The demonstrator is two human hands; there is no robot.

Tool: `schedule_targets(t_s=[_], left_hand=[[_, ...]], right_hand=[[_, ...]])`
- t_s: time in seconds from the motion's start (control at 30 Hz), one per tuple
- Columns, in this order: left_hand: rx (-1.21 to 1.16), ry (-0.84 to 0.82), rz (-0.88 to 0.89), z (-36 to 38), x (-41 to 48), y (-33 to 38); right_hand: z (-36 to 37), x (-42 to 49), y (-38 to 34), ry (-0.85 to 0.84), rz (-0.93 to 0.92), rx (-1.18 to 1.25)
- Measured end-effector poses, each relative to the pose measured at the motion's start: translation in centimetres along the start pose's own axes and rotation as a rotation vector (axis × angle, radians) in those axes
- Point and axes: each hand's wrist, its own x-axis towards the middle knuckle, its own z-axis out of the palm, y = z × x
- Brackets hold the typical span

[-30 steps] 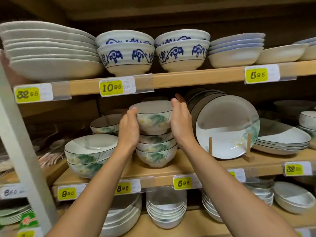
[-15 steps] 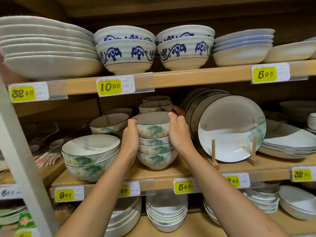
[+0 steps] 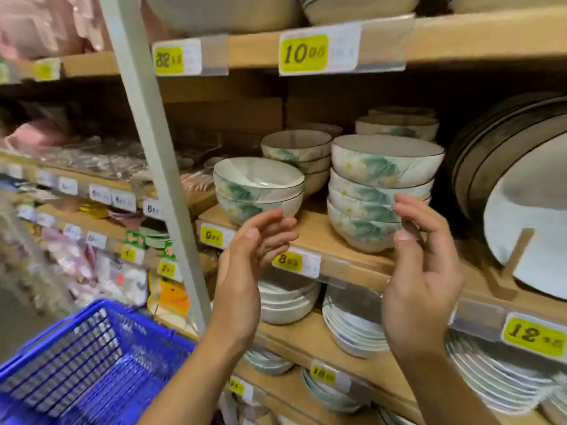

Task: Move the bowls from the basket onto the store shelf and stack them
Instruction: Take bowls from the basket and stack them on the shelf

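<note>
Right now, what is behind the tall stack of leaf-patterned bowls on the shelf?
Behind the stack of bowls, more bowls with the same pattern show their rims. The front stack covers everything below, so their number cannot be told.

Wooden shelves (image 3: 314,223) climb in tiers, with yellow price tags (image 3: 303,53) clipped along their front edges. A pale grey upright (image 3: 147,142) slants between two bays. A patch of grey floor (image 3: 17,320) shows at lower left. The light is dim and warm.
</note>
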Motion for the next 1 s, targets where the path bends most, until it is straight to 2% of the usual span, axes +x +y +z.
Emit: schedule_targets(t_s=[0.13,0.27,0.43,0.6,0.73,0.87,1.0], left_hand=[[0.080,0.222,-0.140,-6.3,-4.2,-0.9],[0.168,0.454,-0.289,-13.7,-7.6,-1.4],[0.233,0.650,-0.460,-23.4,-10.3,-2.8],[0.298,0.674,-0.697,-33.2,-10.7,-5.9],[0.353,0.605,-0.854,-40.1,-11.1,-8.6],[0.344,0.566,-0.943,-44.0,-10.6,-10.2],[0.327,0.527,-0.997,-46.5,-9.6,-12.4]], right_hand=[[2.6,-6.2,1.2,-0.149,0.177,0.083],[7.0,-12.2,1.9,-0.366,0.465,0.117],[12.9,-19.2,4.8,-0.627,0.642,0.018],[18.6,-25.3,10.8,-0.812,0.791,-0.230],[22.6,-29.9,13.8,-0.868,0.906,-0.424],[24.8,-33.1,15.0,-0.911,1.033,-0.590],[26.8,-34.1,15.7,-0.956,1.091,-0.656]])
